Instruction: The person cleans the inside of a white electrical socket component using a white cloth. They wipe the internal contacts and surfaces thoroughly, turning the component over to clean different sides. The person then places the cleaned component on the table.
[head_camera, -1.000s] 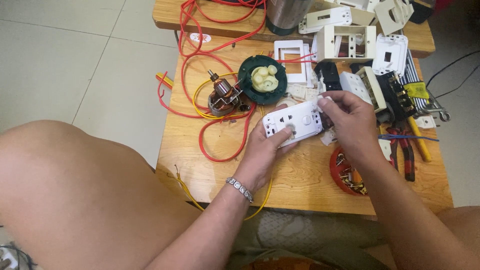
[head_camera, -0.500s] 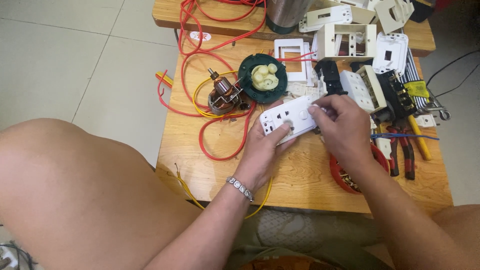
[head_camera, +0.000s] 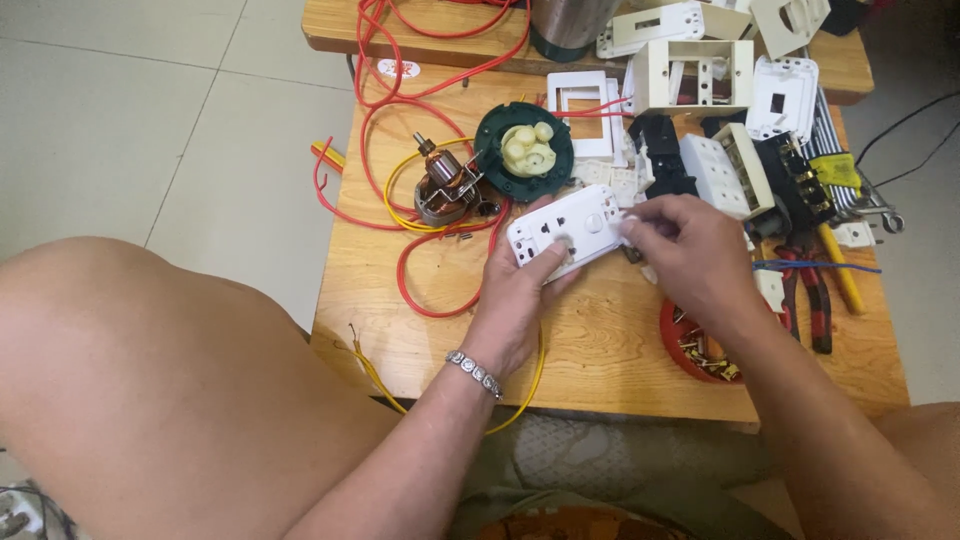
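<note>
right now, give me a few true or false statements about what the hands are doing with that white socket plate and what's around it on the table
1. Both hands hold the white socket plate. True: the left hand grips it from below and the right hand pinches its right end.
2. The socket plate lies flat on the floor. False: it is held over the wooden table.
3. The small motor armature sits left of the dark green round part. True.
4. The red-handled pliers are in the right hand. False: they lie on the table, to the right of that hand.
5. The left wrist is bare. False: it wears a metal bracelet.
</note>
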